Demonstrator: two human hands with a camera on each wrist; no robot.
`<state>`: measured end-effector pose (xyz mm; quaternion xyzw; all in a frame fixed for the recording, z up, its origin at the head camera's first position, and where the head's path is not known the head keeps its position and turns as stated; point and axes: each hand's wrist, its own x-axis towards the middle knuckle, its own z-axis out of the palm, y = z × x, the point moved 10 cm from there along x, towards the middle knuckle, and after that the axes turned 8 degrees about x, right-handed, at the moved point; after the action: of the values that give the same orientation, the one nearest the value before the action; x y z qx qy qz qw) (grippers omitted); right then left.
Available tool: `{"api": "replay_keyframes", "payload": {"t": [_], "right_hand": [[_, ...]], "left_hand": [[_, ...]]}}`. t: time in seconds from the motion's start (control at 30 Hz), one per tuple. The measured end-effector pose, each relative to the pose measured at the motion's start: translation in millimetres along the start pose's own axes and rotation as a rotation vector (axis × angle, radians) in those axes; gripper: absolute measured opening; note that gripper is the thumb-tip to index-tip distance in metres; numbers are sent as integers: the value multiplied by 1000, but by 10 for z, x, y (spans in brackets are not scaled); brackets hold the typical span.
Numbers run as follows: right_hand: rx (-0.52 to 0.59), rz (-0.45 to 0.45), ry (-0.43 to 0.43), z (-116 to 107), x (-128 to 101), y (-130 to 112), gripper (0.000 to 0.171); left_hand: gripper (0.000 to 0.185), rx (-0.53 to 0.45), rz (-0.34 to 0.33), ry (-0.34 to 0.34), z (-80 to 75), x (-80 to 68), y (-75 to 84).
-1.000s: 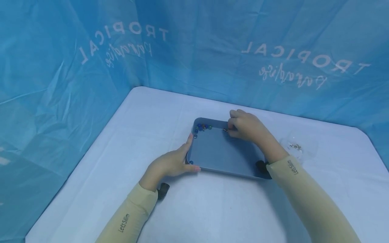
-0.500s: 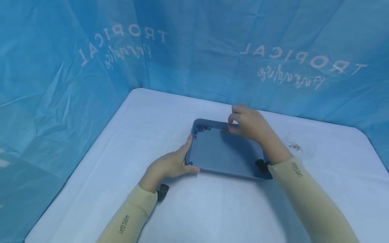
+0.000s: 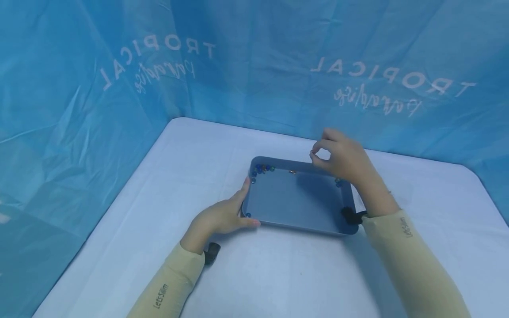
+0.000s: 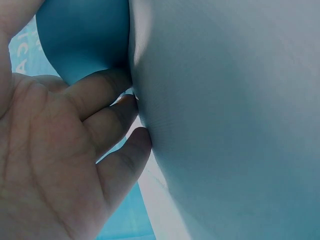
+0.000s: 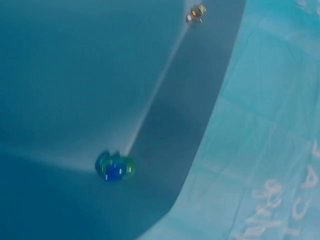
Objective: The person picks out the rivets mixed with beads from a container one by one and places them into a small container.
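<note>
Head view: the left hand (image 3: 224, 215), thumb spread and fingers extended, braces a corner of the grey-blue tray (image 3: 290, 201) on a white-clothed table (image 3: 274, 278); the right hand (image 3: 346, 158) hangs above the far rim, thumb and forefinger nearly meeting, any held item indiscernible. A blue, letter-printed curtain (image 3: 254, 66) stands behind. Left wrist view: fingers lie slightly bent beside the tray. Right wrist view: blue-green marbles (image 5: 115, 167) sit in a tray corner, a gold charm (image 5: 196, 13) near the wall.

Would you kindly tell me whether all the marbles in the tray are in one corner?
No, the head view shows marbles near three corners of the tray.
</note>
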<state>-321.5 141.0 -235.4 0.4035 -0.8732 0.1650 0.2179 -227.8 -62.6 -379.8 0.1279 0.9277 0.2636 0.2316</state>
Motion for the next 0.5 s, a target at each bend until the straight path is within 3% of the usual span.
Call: {"api": "replay_keyframes", "payload": {"t": [0.2, 0.5], "right_hand": [[24, 15, 83, -240, -125, 128, 6], [19, 85, 131, -448, -343, 357, 9]], "left_hand": [[115, 1, -9, -1, 3, -12, 8], [115, -13, -4, 5, 12, -2, 1]]}}
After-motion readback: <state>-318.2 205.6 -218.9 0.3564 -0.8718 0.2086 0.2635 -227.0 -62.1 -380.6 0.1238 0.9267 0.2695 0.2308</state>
